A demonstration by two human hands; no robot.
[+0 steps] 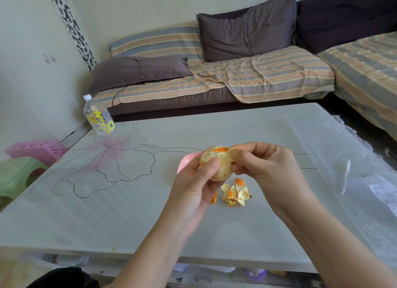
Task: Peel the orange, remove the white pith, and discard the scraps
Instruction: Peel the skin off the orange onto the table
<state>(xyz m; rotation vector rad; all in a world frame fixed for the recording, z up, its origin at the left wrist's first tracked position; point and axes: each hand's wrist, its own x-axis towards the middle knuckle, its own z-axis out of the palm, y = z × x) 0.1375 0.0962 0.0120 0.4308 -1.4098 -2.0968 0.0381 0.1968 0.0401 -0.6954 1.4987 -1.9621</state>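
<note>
Head view: we record both forearms entering from the lower edge over a pale table (107, 212) printed with a flower outline; a dark object sits below the left forearm at the frame's corner, and we cannot identify it.

The left hand (193, 186) holds the orange (219, 165) above the table, fingers curled behind it and thumb pressed on its front; the right hand (264, 165) meets it from the other side, thumb and fingertips pinching the fruit's upper right edge.

The orange is mostly stripped and shows pale pith; one strip of orange rind sits on top, just beside the right fingertips.

Directly beneath the hands, a small heap of peel scraps (236, 193) lies on the table; one loose sliver lies at the heel of the left hand.

Behind the left hand a pink dish (185, 161) shows in part, the hand and fruit hiding the rest.

To the right of the right hand, bubble wrap (343, 158) covers the table's end.

Well beyond the left hand, a clear bottle (98, 118) with a yellow label stands at the far corner; past it, a sofa (214, 81) with a striped cover carries dark pillows (247, 29).
</note>
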